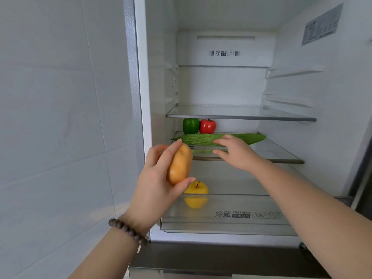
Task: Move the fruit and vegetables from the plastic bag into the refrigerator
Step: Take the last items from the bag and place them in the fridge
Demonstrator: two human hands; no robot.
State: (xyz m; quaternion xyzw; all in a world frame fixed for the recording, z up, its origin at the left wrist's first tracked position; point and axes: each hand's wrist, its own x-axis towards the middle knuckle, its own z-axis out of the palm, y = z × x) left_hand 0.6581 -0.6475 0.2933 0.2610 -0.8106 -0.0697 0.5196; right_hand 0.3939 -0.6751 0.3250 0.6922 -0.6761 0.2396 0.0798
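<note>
The refrigerator (pixel 221 49) stands open before me. My left hand (pixel 159 178) grips an orange-brown potato (pixel 179 165) in front of the middle glass shelf (pixel 277 152). My right hand (pixel 235 152) reaches over that shelf with straight fingers, at a long green bitter gourd (pixel 201 138) lying across it. Whether the fingers touch the gourd I cannot tell. Behind the gourd stand a green pepper (pixel 190 125) and a red pepper (pixel 207 126). A yellow apple (pixel 196 188) sits on the level below. The plastic bag is out of view.
An upper glass shelf (pixel 241 114) sits above the middle one. A clear crisper drawer (pixel 227 216) with printed labels fronts the bottom. A white tiled wall (pixel 60 117) flanks the refrigerator on the left. A sticker (pixel 322 25) marks the right inner wall.
</note>
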